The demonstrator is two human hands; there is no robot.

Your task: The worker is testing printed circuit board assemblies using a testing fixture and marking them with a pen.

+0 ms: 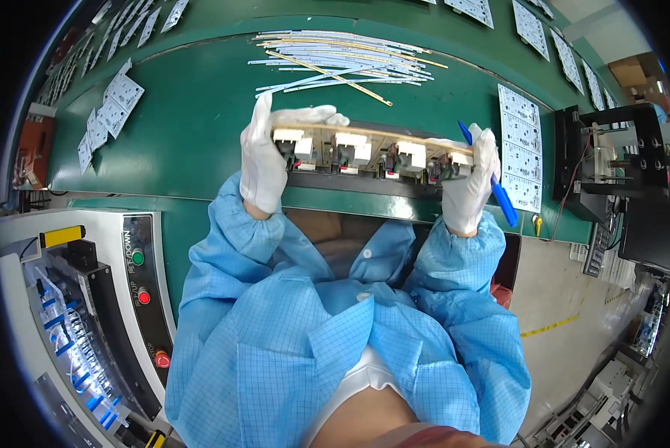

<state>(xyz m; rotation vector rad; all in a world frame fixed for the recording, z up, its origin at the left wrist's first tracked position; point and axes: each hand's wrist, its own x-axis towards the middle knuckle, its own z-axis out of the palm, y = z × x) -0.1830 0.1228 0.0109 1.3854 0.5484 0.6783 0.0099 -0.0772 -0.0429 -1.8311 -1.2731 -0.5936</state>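
Observation:
A long circuit board panel (380, 143) is held up on edge over the near side of the green table, with white and black blocky components along it. My left hand (264, 160), in a white glove, grips its left end, thumb up and fingers behind it. My right hand (468, 196), also gloved, is closed around the right end. A blue pen (505, 203) is tucked in that same hand, slanting out past the fingers. The fingertips behind the panel are partly hidden.
Thin white and yellowish strips (342, 60) lie heaped on the green table (193, 112). A white board panel (521, 145) lies right, smaller boards (114, 104) left. A machine with push buttons (142, 284) stands near left; a black fixture (633, 157) stands at the right.

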